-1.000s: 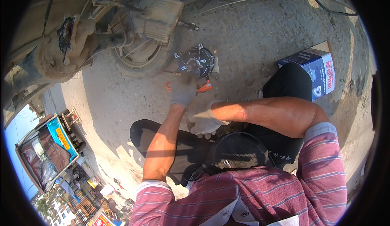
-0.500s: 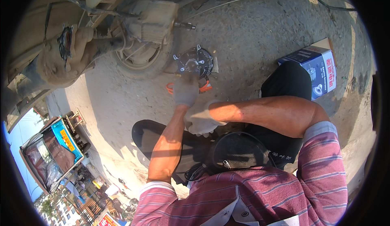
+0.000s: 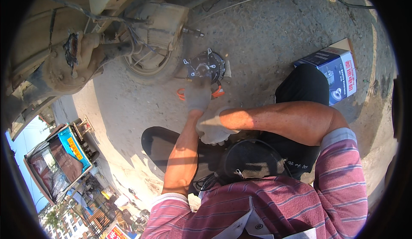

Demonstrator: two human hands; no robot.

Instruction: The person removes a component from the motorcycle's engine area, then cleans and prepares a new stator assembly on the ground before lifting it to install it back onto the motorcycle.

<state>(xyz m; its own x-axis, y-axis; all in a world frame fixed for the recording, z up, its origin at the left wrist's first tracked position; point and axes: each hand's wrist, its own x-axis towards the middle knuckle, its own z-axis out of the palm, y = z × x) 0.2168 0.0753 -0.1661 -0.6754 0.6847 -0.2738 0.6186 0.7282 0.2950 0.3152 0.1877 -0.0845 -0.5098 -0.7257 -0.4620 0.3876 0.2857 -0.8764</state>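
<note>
The head view looks down on a gritty concrete ground (image 3: 274, 45) where 1 person squats in a red striped shirt (image 3: 279, 209) with the sleeves rolled above the elbows.

The left hand (image 3: 197, 95), in a grey work glove, reaches out toward 12 o'clock and rests on the near edge of a round black motor plate (image 3: 207, 65), a disc with a metal hub at its middle that lies flat on the ground. The gloved fingers curl down over orange-handled pliers (image 3: 216, 92), whose handles stick out on both sides of the hand at 3 and 9 o'clock; whether the fingers actually clamp the pliers, I cannot tell.

The right hand (image 3: 212, 127), in a pale glove, crosses in from 3 o'clock and wraps around the left wrist, fingers closed on the glove cuff there. The right forearm lies level across the middle of the view.

At 10 o'clock from the plate stands a dusty rear axle housing (image 3: 161, 22) with a bare stub shaft pointing toward the plate, and a worn wheel rim (image 3: 146, 65) lies beneath it. At 3 o'clock, well apart from the hands, a blue and white cardboard box (image 3: 337, 73) sits behind the person's black-trousered knee (image 3: 302, 86). A black mesh pouch (image 3: 253, 159) hangs at the chest, at 6 o'clock from the hands.
</note>
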